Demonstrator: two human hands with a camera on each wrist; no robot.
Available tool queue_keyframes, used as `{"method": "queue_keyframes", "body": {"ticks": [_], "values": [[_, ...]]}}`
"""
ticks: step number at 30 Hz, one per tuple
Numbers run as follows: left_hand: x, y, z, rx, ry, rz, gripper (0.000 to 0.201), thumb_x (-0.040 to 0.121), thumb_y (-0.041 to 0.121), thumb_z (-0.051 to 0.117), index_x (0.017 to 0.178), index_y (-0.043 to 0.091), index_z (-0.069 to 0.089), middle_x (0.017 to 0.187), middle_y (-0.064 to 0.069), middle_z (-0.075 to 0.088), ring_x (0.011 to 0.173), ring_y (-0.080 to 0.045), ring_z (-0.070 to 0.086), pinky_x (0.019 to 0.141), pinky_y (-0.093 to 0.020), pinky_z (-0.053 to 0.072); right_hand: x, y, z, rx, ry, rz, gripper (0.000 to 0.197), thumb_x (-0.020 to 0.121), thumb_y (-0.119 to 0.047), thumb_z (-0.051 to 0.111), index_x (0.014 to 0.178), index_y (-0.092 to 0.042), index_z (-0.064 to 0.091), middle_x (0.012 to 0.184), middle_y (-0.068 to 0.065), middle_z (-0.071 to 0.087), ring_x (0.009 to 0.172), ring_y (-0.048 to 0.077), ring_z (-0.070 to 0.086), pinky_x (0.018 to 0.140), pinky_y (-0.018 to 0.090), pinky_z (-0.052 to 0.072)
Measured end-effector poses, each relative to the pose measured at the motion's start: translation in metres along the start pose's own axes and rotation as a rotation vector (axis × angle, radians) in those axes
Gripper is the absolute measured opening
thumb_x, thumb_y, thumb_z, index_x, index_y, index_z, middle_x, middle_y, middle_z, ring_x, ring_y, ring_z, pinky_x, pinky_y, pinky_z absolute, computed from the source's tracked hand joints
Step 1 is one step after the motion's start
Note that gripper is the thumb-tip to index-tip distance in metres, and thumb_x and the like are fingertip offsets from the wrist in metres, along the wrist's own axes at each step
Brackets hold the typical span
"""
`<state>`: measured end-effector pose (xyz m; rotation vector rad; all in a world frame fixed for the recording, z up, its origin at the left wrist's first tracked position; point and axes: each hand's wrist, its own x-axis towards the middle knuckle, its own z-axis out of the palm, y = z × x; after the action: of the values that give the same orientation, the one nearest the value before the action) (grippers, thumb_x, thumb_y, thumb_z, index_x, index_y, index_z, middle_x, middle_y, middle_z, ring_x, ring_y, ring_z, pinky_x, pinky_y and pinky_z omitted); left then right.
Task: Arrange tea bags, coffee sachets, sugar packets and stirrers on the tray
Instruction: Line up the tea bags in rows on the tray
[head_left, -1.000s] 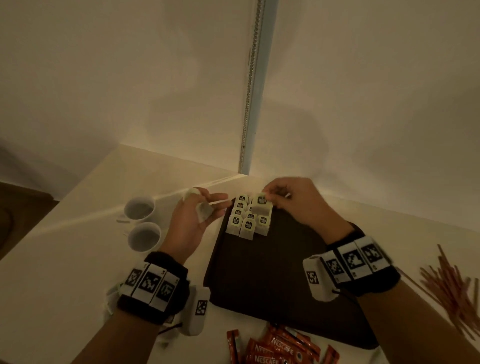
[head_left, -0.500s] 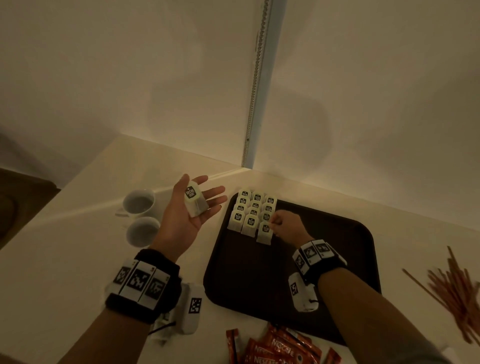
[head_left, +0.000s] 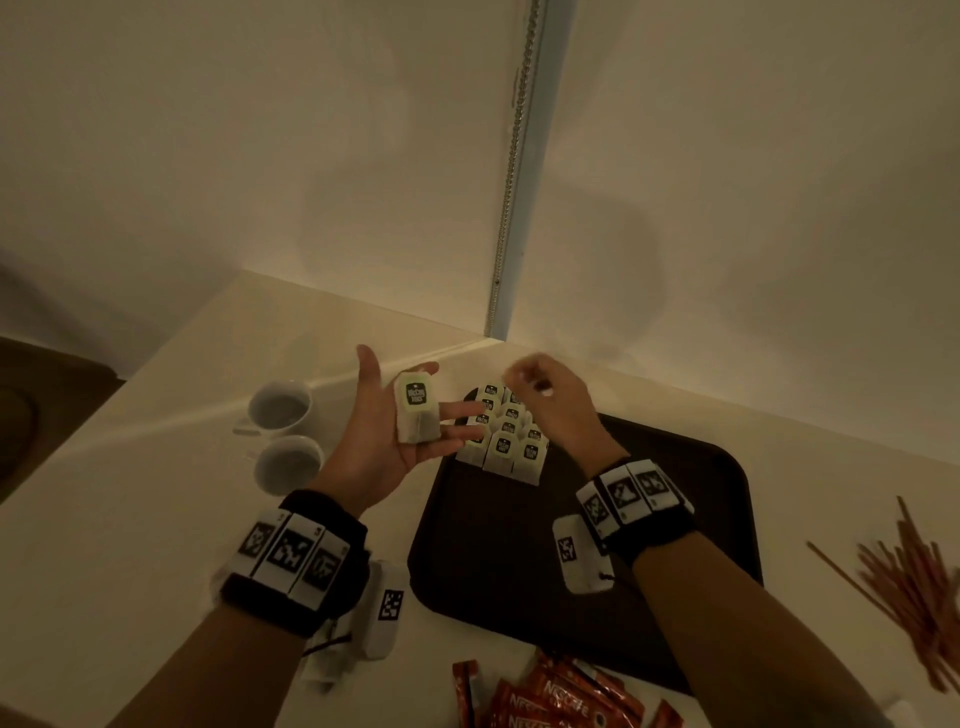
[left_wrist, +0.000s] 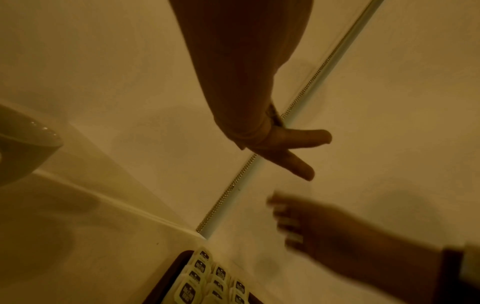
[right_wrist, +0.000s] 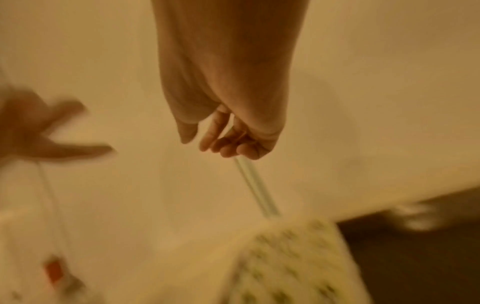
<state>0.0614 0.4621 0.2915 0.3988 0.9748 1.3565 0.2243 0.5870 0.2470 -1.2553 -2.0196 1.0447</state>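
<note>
My left hand (head_left: 379, 457) is held palm up beside the tray's left edge, fingers straight. One tea bag (head_left: 415, 415) with a dark label lies loose on its fingers. My right hand (head_left: 545, 400) hovers above the rows of tea bags (head_left: 511, 444) in the far left corner of the dark brown tray (head_left: 597, 561). Its fingers (right_wrist: 228, 144) hang loosely curled with nothing in them. The left wrist view shows my straight left fingers (left_wrist: 291, 144), the right hand (left_wrist: 327, 226) close by, and the tea bags (left_wrist: 207, 281) below.
Two white cups (head_left: 283, 410) (head_left: 288, 462) stand left of the tray. Red coffee sachets (head_left: 550, 701) lie at the near edge of the white counter (head_left: 130, 519). A pile of wooden stirrers (head_left: 914, 587) lies right of the tray. Walls meet just behind.
My right hand has lifted off the front row of tea bags and moved up toward the left hand. The left hand opened earlier and still carries one tea bag, palm up.
</note>
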Motion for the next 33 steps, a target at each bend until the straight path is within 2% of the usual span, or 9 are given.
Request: {"method": "queue_keyframes", "body": {"ticks": [3,5,8,10,14,22,27,30,33], "values": [[-0.003,0.002,0.013,0.131,-0.083,0.011,0.085,0.078,0.076,0.009,0.13,0.023,0.051,0.103,-0.019,0.071,0.082,-0.033,0.072,0.056,-0.027,0.057,-0.011,-0.072,-0.013,0.082,-0.191,-0.272,0.007,0.086,-0.024,0.067,0.092,-0.022,0.067,0.09,-0.009,0.06,0.078,-0.008,0.05,0.068,0.007,0.038],[-0.007,0.003,0.022,0.184,-0.141,0.069,0.067,0.08,0.065,0.029,0.13,0.027,0.052,0.109,-0.007,0.071,0.088,-0.03,0.071,0.06,-0.025,0.056,-0.014,-0.099,-0.019,0.023,-0.27,-0.398,0.004,0.084,-0.019,0.069,0.088,-0.019,0.068,0.087,-0.006,0.06,0.077,-0.004,0.052,0.071,0.01,0.04],[-0.012,0.002,0.024,0.317,-0.123,0.26,0.03,0.081,0.03,0.062,0.109,0.021,0.062,0.105,0.001,0.072,0.098,-0.023,0.069,0.069,-0.024,0.055,-0.015,-0.121,-0.032,-0.001,-0.286,-0.463,0.002,0.085,-0.016,0.067,0.085,-0.014,0.068,0.078,-0.01,0.063,0.072,0.001,0.056,0.07,0.012,0.043],[-0.014,0.001,0.021,0.369,-0.068,0.395,0.022,0.076,0.018,0.07,0.098,0.019,0.068,0.098,0.002,0.074,0.091,-0.017,0.07,0.07,-0.021,0.054,-0.018,-0.133,-0.042,-0.035,-0.257,-0.486,0.004,0.085,-0.019,0.067,0.084,-0.016,0.068,0.075,-0.01,0.066,0.068,0.005,0.058,0.066,0.014,0.045],[-0.021,-0.002,0.028,0.331,-0.077,0.461,0.023,0.074,0.015,0.065,0.097,0.013,0.067,0.092,0.002,0.075,0.081,-0.014,0.071,0.065,-0.019,0.052,-0.026,-0.159,-0.058,-0.144,-0.215,-0.542,0.008,0.081,-0.026,0.072,0.082,-0.019,0.073,0.074,-0.004,0.07,0.065,0.013,0.06,0.064,0.022,0.046],[-0.03,-0.006,0.048,0.208,-0.176,0.451,0.021,0.082,0.017,0.058,0.084,0.028,0.076,0.094,0.003,0.074,0.086,-0.017,0.07,0.069,-0.022,0.053,-0.039,-0.185,-0.068,-0.339,-0.222,-0.585,0.01,0.079,-0.027,0.073,0.081,-0.018,0.075,0.069,-0.01,0.067,0.062,0.006,0.06,0.061,0.018,0.046],[-0.031,-0.003,0.048,0.158,-0.176,0.494,0.012,0.076,0.029,0.073,0.087,0.026,0.075,0.094,0.0,0.074,0.091,-0.018,0.069,0.078,-0.026,0.053,-0.041,-0.188,-0.071,-0.378,-0.243,-0.574,0.01,0.08,-0.027,0.073,0.082,-0.018,0.075,0.067,-0.012,0.065,0.06,0.004,0.059,0.06,0.013,0.044],[-0.03,0.0,0.046,0.158,-0.19,0.521,0.022,0.083,0.013,0.059,0.086,0.026,0.077,0.088,0.001,0.074,0.088,-0.017,0.07,0.079,-0.025,0.053,-0.039,-0.186,-0.072,-0.35,-0.249,-0.569,0.009,0.079,-0.025,0.074,0.081,-0.017,0.075,0.07,-0.009,0.068,0.062,0.005,0.06,0.062,0.016,0.046],[-0.03,0.003,0.04,0.069,-0.273,0.482,0.035,0.078,0.0,0.053,0.094,0.021,0.076,0.098,-0.004,0.073,0.1,-0.026,0.068,0.08,-0.027,0.054,-0.038,-0.183,-0.073,-0.302,-0.242,-0.551,0.006,0.079,-0.023,0.074,0.081,-0.017,0.074,0.07,-0.014,0.066,0.064,-0.003,0.059,0.063,0.012,0.045]]}}
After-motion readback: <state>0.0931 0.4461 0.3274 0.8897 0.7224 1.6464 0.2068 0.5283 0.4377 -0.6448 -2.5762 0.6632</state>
